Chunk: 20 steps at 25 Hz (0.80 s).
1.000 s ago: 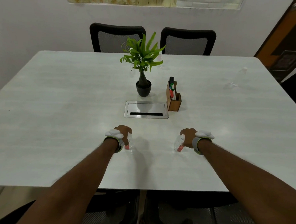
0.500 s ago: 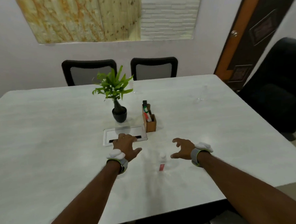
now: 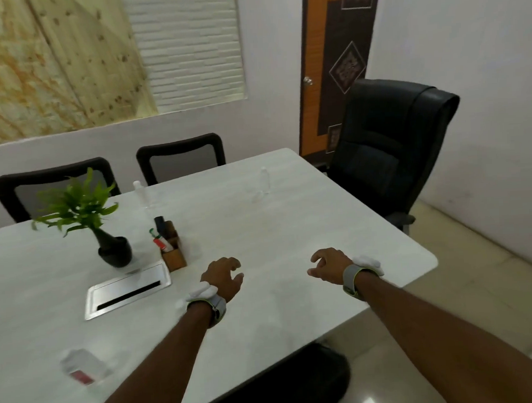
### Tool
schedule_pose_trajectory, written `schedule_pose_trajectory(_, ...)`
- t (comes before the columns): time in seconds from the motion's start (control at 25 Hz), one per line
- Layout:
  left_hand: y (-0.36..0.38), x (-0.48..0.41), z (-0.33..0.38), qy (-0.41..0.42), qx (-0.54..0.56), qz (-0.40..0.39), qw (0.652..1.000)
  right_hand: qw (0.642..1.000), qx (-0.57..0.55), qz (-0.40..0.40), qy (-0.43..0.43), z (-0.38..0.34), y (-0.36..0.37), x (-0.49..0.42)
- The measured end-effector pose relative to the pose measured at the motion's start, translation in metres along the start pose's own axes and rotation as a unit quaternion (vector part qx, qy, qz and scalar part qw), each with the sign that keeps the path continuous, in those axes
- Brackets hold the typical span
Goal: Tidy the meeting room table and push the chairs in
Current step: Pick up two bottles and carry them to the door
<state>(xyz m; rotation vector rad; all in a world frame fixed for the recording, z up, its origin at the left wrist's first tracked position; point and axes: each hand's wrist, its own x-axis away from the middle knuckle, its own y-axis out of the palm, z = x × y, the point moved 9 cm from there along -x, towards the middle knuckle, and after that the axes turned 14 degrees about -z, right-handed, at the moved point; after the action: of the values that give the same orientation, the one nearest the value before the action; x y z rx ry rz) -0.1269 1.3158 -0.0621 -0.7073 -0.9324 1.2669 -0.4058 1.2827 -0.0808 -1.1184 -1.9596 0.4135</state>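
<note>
White marbled tabletop (image 3: 291,230) fills my view, and I place everything from the metal cable hatch (image 3: 128,291) set flush in it. Nearest me, nearer than the hatch and to its left, a small clear bottle with a red label (image 3: 84,366) lies on its side, blurred. Below the near table edge I see the dark back of a chair (image 3: 286,382). My left hand (image 3: 224,279) hovers just right of the hatch, its grip loosely wide and empty; my right hand (image 3: 328,266) hovers further right, near the table's corner, fingers curled apart and likewise holding nothing. Just beyond the hatch stand a black vase with a green plant (image 3: 109,243) and, beside it, a wooden holder of markers (image 3: 170,248). Farther back, two clear water bottles stand upright: one (image 3: 141,192) behind the holder, another (image 3: 264,180) well to the right. Beyond the far edge sit two mesh-backed chairs (image 3: 180,158); a black leather chair (image 3: 388,151) stands off the right side.
</note>
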Motion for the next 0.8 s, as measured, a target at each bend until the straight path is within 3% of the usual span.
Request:
schedule_pose_trajectory(0.24,0.096,-0.03,0.169,0.026,0.09,-0.044,0.995,0.997,-0.067,0.042,0.019,0.148,-0.087,0.062)
schedule_pose_trajectory(0.56,0.161,-0.097,0.343,0.113,0.072,-0.114,0.984,0.971,-0.161,0.161,0.073,0.278,-0.201,0.093)
schedule_pose_trajectory(0.8,0.239,-0.197,0.443,0.167,0.068,-0.16,0.97,0.954,-0.191,0.17,0.154,0.374,-0.262,0.068)
